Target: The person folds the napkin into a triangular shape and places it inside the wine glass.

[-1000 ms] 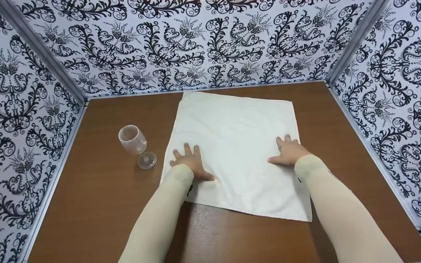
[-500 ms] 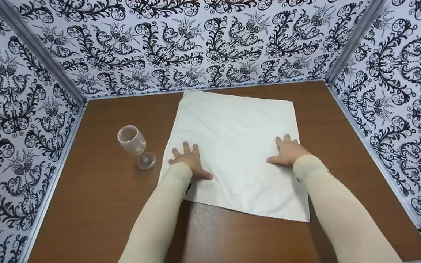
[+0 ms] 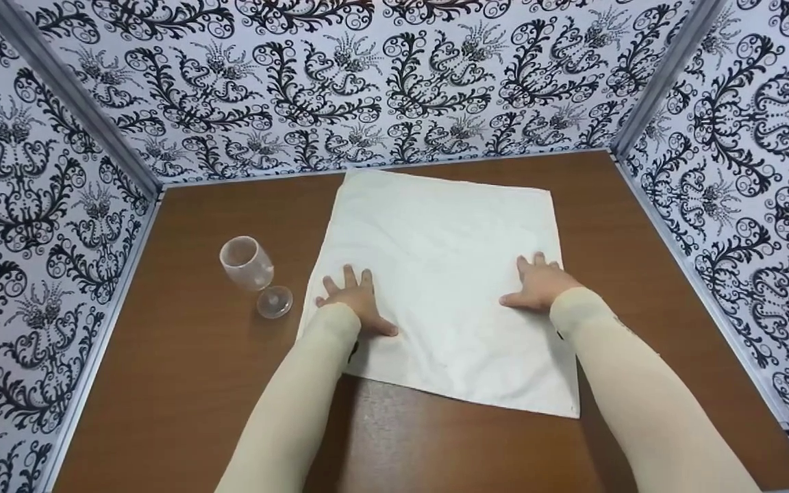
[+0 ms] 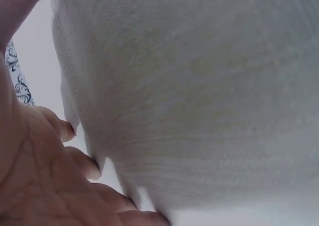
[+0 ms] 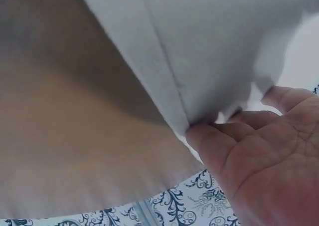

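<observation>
Across the middle of the table [image 3: 196,397], its far left corner close to the back edge and its sides well apart from the table's left and right edges, lies a white cloth [image 3: 449,239]. The left hand [image 3: 357,305] rests on it near its left side, the right hand [image 3: 538,284] near its right side; on both, the fingers are spread and fairly straight, gripping nothing. Both wrist views show fingertips touching the fabric with the palm raised, and on the right one fingertip sits right at the hem. The work looks like smoothing, and most of the cloth lies nearly flat, though soft creases show toward its near right corner and beside the left hand. To do this well, press lightly and evenly, with the fingers kept apart so the fabric does not bunch. It is best to let one hand anchor while the other strokes outward from the middle, since pushing inward would likely raise fresh folds. Those near creases call for a stroke toward the front of the table, finishing at the cloth's corner. Both sleeves [image 3: 309,390] pass over the near part of the cloth, so raising the forearms a little should avoid dragging it. Between the cloth and the table's left edge a wine glass [image 3: 247,263] stands upright, near the cloth; leftward strokes should stop short of its foot.
</observation>
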### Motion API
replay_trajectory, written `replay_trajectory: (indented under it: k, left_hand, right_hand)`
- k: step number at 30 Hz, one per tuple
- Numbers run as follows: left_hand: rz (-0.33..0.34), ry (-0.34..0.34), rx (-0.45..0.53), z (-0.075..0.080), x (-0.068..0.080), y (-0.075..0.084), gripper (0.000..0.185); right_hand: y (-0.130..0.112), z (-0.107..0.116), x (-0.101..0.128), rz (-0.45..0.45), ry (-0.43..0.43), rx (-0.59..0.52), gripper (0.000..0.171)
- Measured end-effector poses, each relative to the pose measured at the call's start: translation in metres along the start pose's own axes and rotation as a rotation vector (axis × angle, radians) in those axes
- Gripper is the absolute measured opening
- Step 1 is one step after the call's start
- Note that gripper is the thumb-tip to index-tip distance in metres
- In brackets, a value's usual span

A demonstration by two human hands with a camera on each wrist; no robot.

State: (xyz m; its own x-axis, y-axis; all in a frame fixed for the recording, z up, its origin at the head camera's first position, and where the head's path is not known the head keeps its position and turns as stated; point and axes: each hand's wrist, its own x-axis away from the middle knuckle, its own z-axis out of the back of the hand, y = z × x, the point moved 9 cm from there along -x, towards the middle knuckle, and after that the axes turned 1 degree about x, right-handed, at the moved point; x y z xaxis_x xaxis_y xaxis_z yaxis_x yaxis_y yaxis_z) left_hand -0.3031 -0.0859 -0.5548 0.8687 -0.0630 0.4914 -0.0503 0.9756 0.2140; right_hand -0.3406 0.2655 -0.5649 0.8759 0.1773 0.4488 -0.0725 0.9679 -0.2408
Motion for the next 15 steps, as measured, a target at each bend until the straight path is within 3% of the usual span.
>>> replay_trajectory:
  k: [8,12,15]
  left_hand:
    - [0.049,-0.032,0.059,-0.006,0.009,0.009,0.136]
    - [0.087,-0.059,0.070,-0.017,0.008,0.012,0.140]
    - [0.103,-0.042,0.065,-0.019,0.008,0.012,0.141]
  right_hand:
    - [0.006,0.021,-0.015,0.040,0.109,0.019,0.102]
    - [0.011,0.016,-0.017,0.031,0.033,-0.025,0.106]
    - [0.013,0.011,-0.016,0.008,-0.017,-0.039,0.108]
